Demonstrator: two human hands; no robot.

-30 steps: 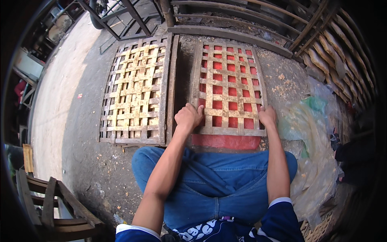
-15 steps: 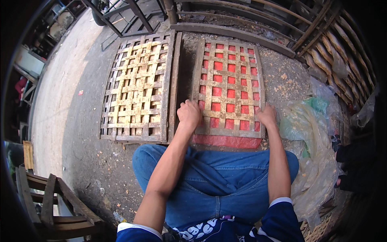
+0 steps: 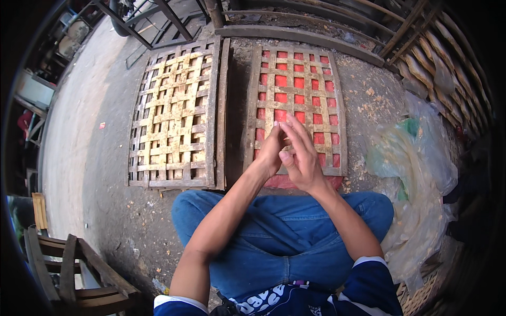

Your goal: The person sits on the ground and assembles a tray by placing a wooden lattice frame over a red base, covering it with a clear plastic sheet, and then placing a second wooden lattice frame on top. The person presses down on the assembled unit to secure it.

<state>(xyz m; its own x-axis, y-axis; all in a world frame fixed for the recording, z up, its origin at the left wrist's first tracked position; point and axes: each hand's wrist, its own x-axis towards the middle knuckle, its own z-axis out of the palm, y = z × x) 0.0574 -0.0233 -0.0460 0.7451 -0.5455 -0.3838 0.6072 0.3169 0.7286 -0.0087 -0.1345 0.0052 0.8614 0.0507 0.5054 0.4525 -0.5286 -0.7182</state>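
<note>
My left hand (image 3: 270, 151) and my right hand (image 3: 301, 157) are raised close together above the near part of a woven bamboo-strip rack (image 3: 299, 99) in a wooden frame. Their fingertips meet or nearly meet. The right hand's fingers are stretched out, and the left hand's point forward, partly hidden at the inner side. Nothing shows in either hand. Through the gaps of the rack a red sheet (image 3: 281, 80) is visible, and its edge sticks out at the near side. To the left lies a stack of similar pale lattice racks (image 3: 176, 113).
Crumpled clear and green plastic sheeting (image 3: 416, 158) lies on the right. A slatted wooden stool-like piece (image 3: 79, 274) stands at lower left. Wooden beams (image 3: 305, 39) run along the back, with stacked boards (image 3: 443, 68) at far right. Crumbs are scattered on the ground (image 3: 369, 89).
Both hands have left the near side edges of the red-backed rack and come together over it. The view has shifted slightly.
</note>
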